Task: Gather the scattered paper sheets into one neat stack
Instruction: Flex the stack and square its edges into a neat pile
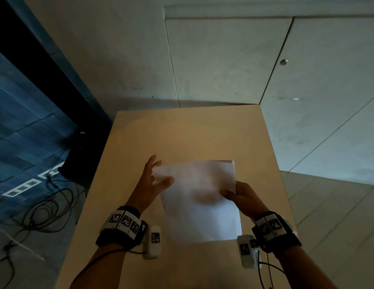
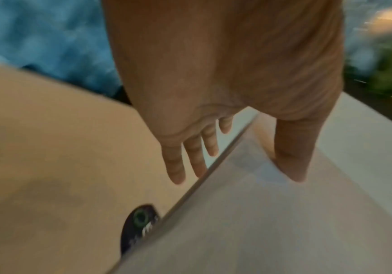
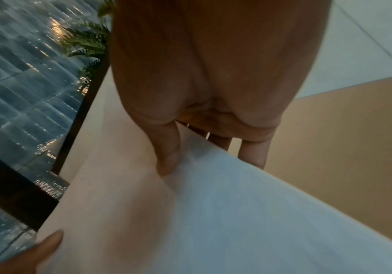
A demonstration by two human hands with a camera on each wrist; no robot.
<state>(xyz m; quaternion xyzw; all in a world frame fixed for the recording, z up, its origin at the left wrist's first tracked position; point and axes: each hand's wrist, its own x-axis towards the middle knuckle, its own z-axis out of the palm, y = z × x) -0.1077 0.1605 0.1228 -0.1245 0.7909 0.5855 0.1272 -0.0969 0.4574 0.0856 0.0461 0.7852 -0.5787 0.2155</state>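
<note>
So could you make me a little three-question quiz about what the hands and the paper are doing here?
1. True or false: the right hand pinches the paper stack at its right edge.
2. Where is the left hand? A) flat on the floor B) at the stack's left edge, thumb on top C) under the table
3. Fill in: loose sheets seen lying elsewhere on the table number ____.

Key: 1 true; 2 B; 3 none.
</note>
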